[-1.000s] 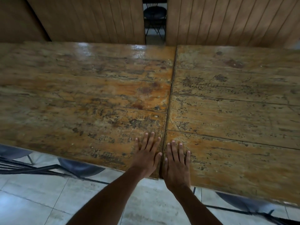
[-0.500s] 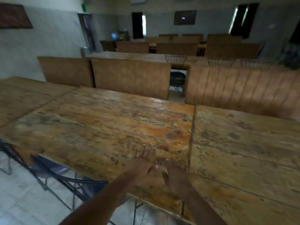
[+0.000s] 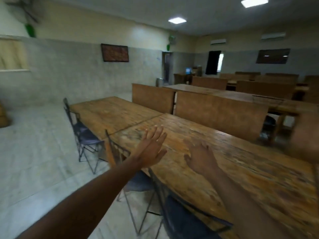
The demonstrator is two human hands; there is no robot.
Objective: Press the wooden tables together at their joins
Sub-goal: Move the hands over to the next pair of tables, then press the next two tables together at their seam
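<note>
The left hand [image 3: 151, 149] was held flat with fingers straight and close together, empty, above the near wooden table [image 3: 224, 163]. The right hand [image 3: 201, 158] was spread, empty, over it. Beyond the left fingertips, the join [image 3: 138, 125] with the far table [image 3: 110, 112] was seen.

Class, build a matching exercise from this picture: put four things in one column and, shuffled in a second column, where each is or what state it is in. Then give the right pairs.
Column 1
1. left hand
2. right hand
3. join between the two tables
4. folding chair

Column 2
A. ahead of both hands
B. tucked at the far table's edge
C. raised, fingers spread
D. low over the tabletop, palm down

Pairs: 1-C, 2-D, 3-A, 4-B
</note>
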